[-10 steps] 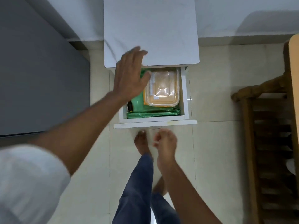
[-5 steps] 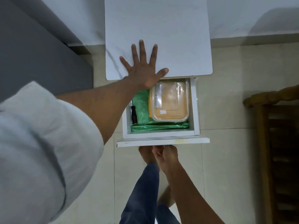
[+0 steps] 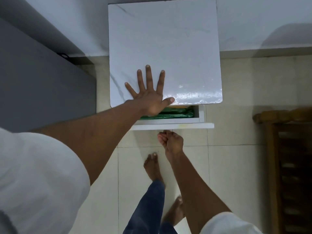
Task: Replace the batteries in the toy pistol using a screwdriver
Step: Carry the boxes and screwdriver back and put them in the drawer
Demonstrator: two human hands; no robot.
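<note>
While pressing flat on the glossy white desk [image 3: 168,39], fingers spread: left hand [image 3: 148,100], grip apart, holding nothing, thumb right at the front edge above the drawer [image 3: 185,126]. Right hand [image 3: 171,141] just under the drawer front, grip curled together; cannot tell whether round a handle. Drawer only partly out, showing a crumpled green bag [image 3: 175,114] and a sliver of orange. No toy pistol or screwdriver in view; perhaps inside the drawer, hidden under the top. Likely risks: a thumb or heel of the palm nipped at the gap if shoved shut; too hard a tug bringing the drawer down on the bare foot [image 3: 152,166] beneath; the bag snagging. Around: pale tiled floor [image 3: 236,149], white wall [image 3: 253,22], grey panel [image 3: 33,81] to the left, dark wooden frame [image 3: 283,149] to the right.
</note>
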